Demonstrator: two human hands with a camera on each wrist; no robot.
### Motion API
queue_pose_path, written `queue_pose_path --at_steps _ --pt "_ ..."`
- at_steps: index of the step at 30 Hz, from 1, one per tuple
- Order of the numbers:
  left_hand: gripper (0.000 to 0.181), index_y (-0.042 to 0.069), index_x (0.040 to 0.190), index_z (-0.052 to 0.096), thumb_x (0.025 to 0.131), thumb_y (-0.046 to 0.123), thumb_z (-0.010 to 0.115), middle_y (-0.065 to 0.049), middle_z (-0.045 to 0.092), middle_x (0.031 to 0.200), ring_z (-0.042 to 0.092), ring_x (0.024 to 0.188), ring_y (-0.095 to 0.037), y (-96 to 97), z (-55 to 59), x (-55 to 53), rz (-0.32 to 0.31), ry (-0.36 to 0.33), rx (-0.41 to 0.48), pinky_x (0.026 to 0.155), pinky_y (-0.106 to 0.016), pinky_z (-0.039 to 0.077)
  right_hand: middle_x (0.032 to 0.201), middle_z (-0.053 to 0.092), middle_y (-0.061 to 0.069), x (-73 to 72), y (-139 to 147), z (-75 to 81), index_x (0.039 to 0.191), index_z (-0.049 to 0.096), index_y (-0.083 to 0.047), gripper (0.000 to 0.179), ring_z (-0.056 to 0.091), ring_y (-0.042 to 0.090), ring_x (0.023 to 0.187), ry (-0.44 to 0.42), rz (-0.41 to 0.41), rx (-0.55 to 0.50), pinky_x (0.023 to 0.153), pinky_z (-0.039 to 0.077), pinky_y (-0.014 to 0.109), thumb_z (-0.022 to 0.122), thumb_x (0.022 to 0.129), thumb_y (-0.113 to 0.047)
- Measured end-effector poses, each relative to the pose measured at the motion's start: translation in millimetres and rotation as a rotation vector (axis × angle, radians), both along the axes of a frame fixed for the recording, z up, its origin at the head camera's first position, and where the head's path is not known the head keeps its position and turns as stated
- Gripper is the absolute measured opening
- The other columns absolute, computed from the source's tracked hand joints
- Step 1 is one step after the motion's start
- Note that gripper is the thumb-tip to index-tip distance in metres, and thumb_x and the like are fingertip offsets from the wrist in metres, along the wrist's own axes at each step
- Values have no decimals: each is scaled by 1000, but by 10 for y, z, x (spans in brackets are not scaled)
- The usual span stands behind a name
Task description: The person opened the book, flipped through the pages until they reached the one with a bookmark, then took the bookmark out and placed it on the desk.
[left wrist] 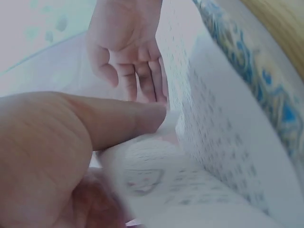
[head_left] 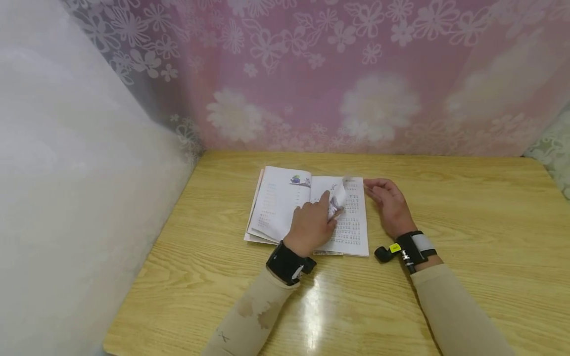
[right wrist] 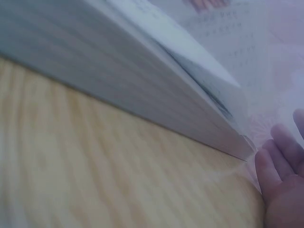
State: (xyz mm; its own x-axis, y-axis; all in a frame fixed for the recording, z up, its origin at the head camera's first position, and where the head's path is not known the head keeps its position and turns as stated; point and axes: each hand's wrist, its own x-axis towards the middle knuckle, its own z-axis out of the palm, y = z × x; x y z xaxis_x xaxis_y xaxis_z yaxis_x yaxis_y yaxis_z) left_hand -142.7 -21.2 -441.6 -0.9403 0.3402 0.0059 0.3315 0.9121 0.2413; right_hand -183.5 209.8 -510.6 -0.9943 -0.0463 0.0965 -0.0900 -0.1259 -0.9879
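Observation:
An open book [head_left: 278, 202] lies on the wooden table, with printed text and small colour drawings on its pages. My left hand [head_left: 310, 225] reaches over the middle of it and pinches a page [head_left: 339, 195], which is lifted and curled. In the left wrist view the thumb [left wrist: 137, 118] presses on that page [left wrist: 147, 180], the other fingers partly hidden beneath. My right hand [head_left: 393, 207] is beside the book's upper right corner, fingers loosely bent with nothing in them. The right wrist view has its fingertips [right wrist: 268, 166] right at the corner of the page block [right wrist: 142, 90].
The light wooden table [head_left: 200, 287] reaches out on both sides of the book. Behind it hangs a pink flowered curtain [head_left: 307, 99], and a pale wall [head_left: 89, 173] stands at the left. Black wrist straps with small cameras [head_left: 384, 254] are on both wrists.

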Motion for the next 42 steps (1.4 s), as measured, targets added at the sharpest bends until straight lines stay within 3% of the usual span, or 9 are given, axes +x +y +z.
queue_pose_path --at_steps 7,12,15,17,22,25,28,38,42 --pt "92 2 164 20 92 14 76 -26 55 139 58 123 -42 -216 24 -143 35 213 156 103 -51 49 151 47 19 15 -10 26 139 49 6 41 47 30 144 -23 -5 129 118 38 33 41 113 -25" --pt "98 7 166 12 89 0 71 -33 18 165 17 154 -48 -434 69 -238 99 226 181 122 -64 18 151 47 20 31 -1 47 139 50 7 42 48 31 143 -8 0 169 116 40 30 41 113 -24" --pt "88 7 165 24 88 -5 66 -33 11 167 6 157 -47 -575 93 -272 102 222 143 124 -65 8 151 47 19 27 0 47 138 51 6 41 48 29 142 -14 4 165 116 40 30 41 113 -25" --pt "72 7 156 45 88 -8 64 -30 29 163 16 155 -46 -656 119 -278 75 229 101 123 -65 10 151 48 19 24 4 42 138 51 7 41 49 27 142 -18 7 155 116 40 29 42 113 -25" --pt "31 9 118 75 95 -1 58 -10 76 114 67 115 -30 -754 179 -258 -13 60 68 112 -56 40 150 48 20 20 5 28 136 52 10 40 50 24 139 -10 18 124 113 41 26 44 112 -21" --pt "20 10 107 76 101 14 57 -4 76 95 68 82 -21 -743 213 -250 17 -113 90 84 -41 55 149 49 20 19 -3 23 134 52 11 39 51 22 137 2 19 119 112 41 24 44 112 -20" --pt "26 10 99 73 104 32 61 -3 67 83 57 67 -18 -711 228 -248 89 -237 81 60 -33 47 148 49 20 18 -7 19 134 52 11 39 52 20 136 12 21 121 111 42 23 44 112 -20" --pt "72 6 139 56 86 47 84 -15 59 115 60 97 -34 -588 67 -255 113 -274 34 78 -44 52 146 51 20 15 -12 4 131 52 14 38 52 18 134 28 18 106 110 42 20 44 112 -18" --pt "68 7 135 59 86 45 85 -14 59 111 60 97 -34 -544 40 -239 118 -278 -6 78 -45 52 146 51 20 16 -5 -1 131 53 13 38 52 18 134 28 19 102 109 42 20 44 112 -18"
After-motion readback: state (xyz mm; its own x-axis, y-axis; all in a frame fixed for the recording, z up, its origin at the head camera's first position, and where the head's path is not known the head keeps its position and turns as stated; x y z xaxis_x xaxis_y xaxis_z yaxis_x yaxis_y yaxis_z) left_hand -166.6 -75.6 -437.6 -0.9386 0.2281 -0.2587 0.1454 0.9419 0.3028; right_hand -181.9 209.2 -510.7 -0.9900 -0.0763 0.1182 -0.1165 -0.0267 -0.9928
